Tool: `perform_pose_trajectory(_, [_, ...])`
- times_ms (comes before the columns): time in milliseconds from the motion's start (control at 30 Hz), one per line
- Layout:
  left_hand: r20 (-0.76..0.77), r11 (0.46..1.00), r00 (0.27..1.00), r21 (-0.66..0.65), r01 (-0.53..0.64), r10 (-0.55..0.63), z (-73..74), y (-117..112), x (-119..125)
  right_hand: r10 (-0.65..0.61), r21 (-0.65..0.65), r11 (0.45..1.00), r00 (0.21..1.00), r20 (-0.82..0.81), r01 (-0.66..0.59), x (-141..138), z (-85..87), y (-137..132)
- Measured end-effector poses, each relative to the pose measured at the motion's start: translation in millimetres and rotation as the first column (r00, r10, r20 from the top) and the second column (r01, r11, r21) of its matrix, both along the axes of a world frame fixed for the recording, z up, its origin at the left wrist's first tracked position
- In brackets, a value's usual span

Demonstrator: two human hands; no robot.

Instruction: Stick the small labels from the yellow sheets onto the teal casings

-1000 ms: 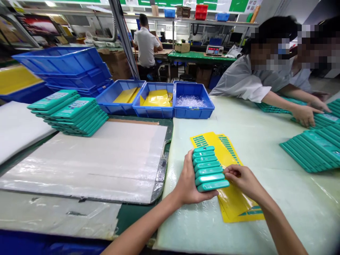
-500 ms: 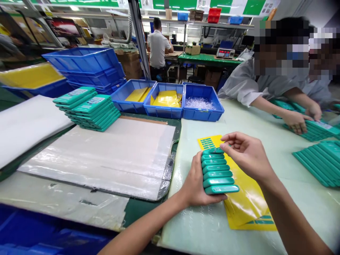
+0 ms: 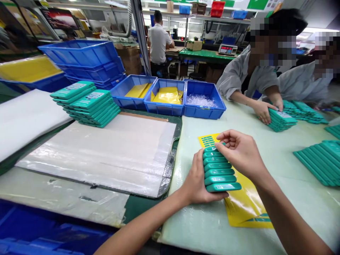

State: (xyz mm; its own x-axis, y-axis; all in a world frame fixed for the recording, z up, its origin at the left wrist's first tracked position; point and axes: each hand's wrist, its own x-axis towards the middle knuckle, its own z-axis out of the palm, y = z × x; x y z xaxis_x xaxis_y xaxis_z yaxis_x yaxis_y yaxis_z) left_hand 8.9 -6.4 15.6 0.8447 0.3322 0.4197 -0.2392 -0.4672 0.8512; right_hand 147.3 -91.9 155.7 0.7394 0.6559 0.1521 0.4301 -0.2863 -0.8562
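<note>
The left hand (image 3: pixel 195 182) had its grip closed round a stack of teal cases (image 3: pixel 222 173), fingers along the left side and thumb running under the lowest one, with the cases' narrow rounded ends facing the camera. The right hand (image 3: pixel 243 152) reached across to the top of that stack, its fingers curled and its thumb tip at the uppermost case; whether its grip pinched anything small could not be told. Partly hidden behind the stack and both hands, a yellow sheet (image 3: pixel 248 205) marked with rows of teal strips lay on the pale counter (image 3: pixel 198 226). To the left, a second teal pile (image 3: pixel 91 109) stood at the far edge of a white board (image 3: pixel 106 156). Three blue bins stood in a row beyond: the left bin (image 3: pixel 129 103) and the middle bin (image 3: pixel 163 109) held yellow sheets, the right bin (image 3: pixel 204 112) small clear pieces. On the right, a co-worker's hands (image 3: pixel 263 112) touched another teal bundle (image 3: pixel 283 122), and nearer the camera a slanted teal heap (image 3: pixel 316 164) rested on the counter.
</note>
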Motion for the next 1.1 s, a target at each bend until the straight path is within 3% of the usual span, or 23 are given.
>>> perform_pose_trajectory(100, [0.004,1.000,1.000,0.019,0.001,-0.002,-1.8,-0.3,0.2,0.006,-0.116,0.993,0.998,0.063,0.002,6.3,0.6,-0.4])
perform_pose_trajectory(200, [0.009,1.000,1.000,0.027,0.005,-0.005,-2.2,0.3,1.0,-0.012,-0.301,0.949,0.967,0.253,0.091,19.4,4.8,-2.0])
perform_pose_trajectory(267, [0.015,1.000,1.000,0.020,0.002,-0.003,-1.4,1.0,1.5,0.002,-0.340,0.934,0.951,0.309,0.108,28.5,6.2,-3.4])
perform_pose_trajectory(367, [0.028,1.000,1.000,0.011,-0.002,0.002,-0.7,1.7,1.9,0.157,-0.238,0.962,0.986,0.063,-0.138,37.0,0.6,-6.3])
perform_pose_trajectory(433, [0.051,1.000,0.999,-0.005,0.003,-0.003,-1.5,2.0,1.7,0.254,-0.145,0.950,0.954,-0.159,-0.277,39.8,-7.5,-8.8])
perform_pose_trajectory(500, [0.079,0.999,0.997,-0.029,0.021,-0.018,-3.2,2.9,1.6,0.264,-0.101,0.947,0.916,-0.303,-0.306,42.0,-15.5,-11.2])
perform_pose_trajectory(600, [0.090,0.997,0.995,-0.060,0.047,-0.042,-5.1,6.3,2.4,0.253,-0.054,0.954,0.889,-0.381,-0.295,42.8,-21.7,-11.2])
perform_pose_trajectory(900, [0.025,0.998,0.999,-0.044,0.033,-0.032,-3.7,14.6,5.3,0.183,-0.065,0.979,0.974,-0.137,-0.193,34.0,-15.5,1.7])
perform_pose_trajectory(1033, [-0.001,0.999,1.000,-0.030,0.019,-0.019,-6.6,12.9,3.6,-0.003,0.095,0.995,1.000,0.017,0.002,41.6,-7.8,-8.8])
perform_pose_trajectory(1100, [0.002,0.999,1.000,-0.029,0.017,-0.017,-6.6,12.5,3.8,0.071,0.170,0.982,0.996,0.059,-0.080,36.3,-6.1,-9.1])
